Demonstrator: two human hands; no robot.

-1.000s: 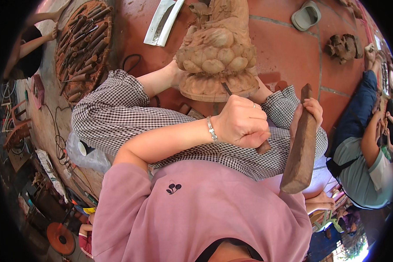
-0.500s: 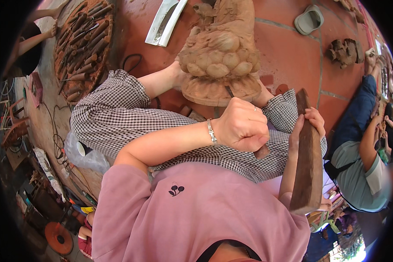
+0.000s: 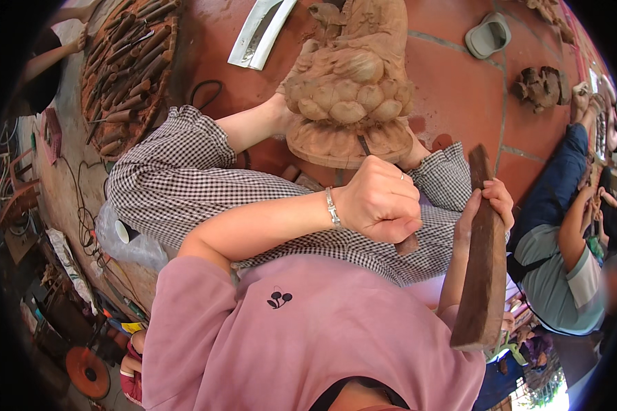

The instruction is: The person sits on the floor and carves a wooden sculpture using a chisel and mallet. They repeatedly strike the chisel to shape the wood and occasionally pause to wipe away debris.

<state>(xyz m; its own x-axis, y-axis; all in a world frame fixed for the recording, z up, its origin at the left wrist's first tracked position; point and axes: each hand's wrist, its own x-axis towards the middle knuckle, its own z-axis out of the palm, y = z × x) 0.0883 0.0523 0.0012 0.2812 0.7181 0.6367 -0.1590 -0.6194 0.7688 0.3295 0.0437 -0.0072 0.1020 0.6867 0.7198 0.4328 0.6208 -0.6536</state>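
A pale brown carved wooden figure [image 3: 349, 89] with a lotus-like base stands on the red tiled floor between my legs in checked trousers. My left hand [image 3: 380, 205], with a bracelet at the wrist, is closed around a chisel [image 3: 365, 146]. The chisel's blade touches the lower rim of the figure's base. My right hand [image 3: 490, 200] grips a long dark wooden mallet [image 3: 483, 274], held upright to the right of the chisel hand and apart from it.
A round tray of several wood-handled chisels [image 3: 127, 61] lies at the upper left, with metal strips [image 3: 257, 27] beside it. A grey sandal [image 3: 488, 34] and a small dark carving [image 3: 541, 83] lie at upper right. Another person [image 3: 562, 274] sits to my right.
The mallet in my right hand has risen toward the camera and now looks longer and lower in the picture. My left hand with the chisel has stayed at the figure's base.
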